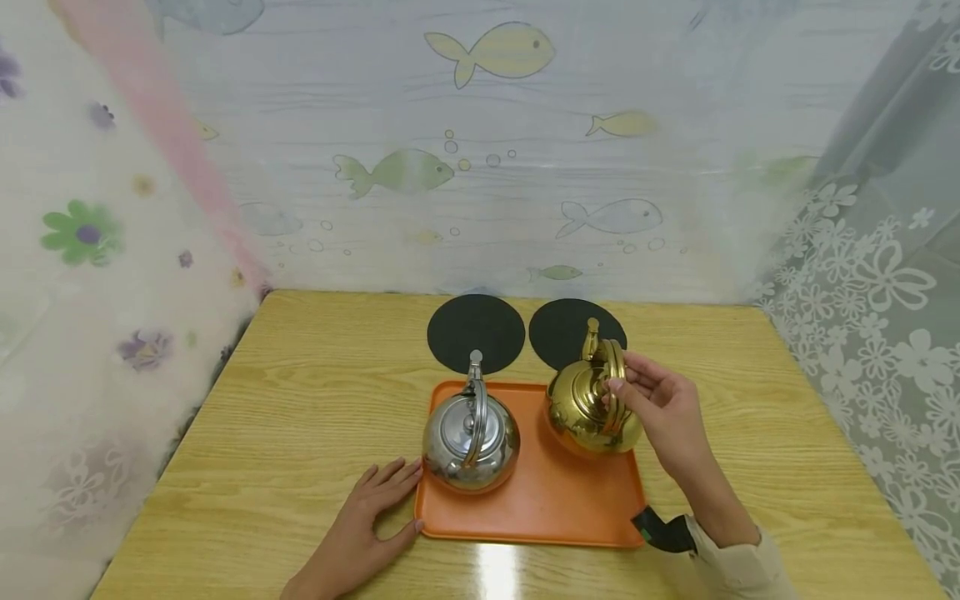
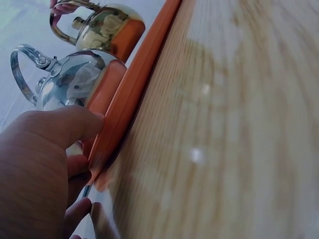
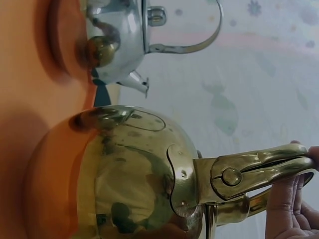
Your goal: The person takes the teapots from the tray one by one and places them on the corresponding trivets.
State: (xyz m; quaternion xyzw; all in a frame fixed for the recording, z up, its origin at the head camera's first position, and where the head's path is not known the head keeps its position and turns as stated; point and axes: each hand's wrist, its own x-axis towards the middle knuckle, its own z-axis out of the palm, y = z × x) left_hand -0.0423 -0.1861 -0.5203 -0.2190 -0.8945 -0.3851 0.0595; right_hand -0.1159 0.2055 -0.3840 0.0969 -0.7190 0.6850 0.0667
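Observation:
My right hand (image 1: 670, 417) grips the arched handle of a shiny gold kettle (image 1: 576, 410) over the back right part of an orange tray (image 1: 542, 498). Thumb and fingers meet around that handle, as the right wrist view also shows at the raised gold handle (image 3: 256, 167). A silver kettle (image 1: 452, 442) stands upright on the tray's left side, its spout toward the wall. At the tray's left edge rests my left hand (image 1: 363, 521), fingers fairly straight and spread, fingertips at the rim. In the left wrist view its thumb touches the tray rim (image 2: 124, 102).
Two round black mats (image 1: 476, 333) (image 1: 558, 329) lie side by side behind the tray on the wooden table (image 1: 315, 400). A fish-patterned sheet (image 1: 390, 242) hangs behind the table, with flowered cloth (image 1: 75, 333) on the left and lace (image 1: 892, 333) on the right.

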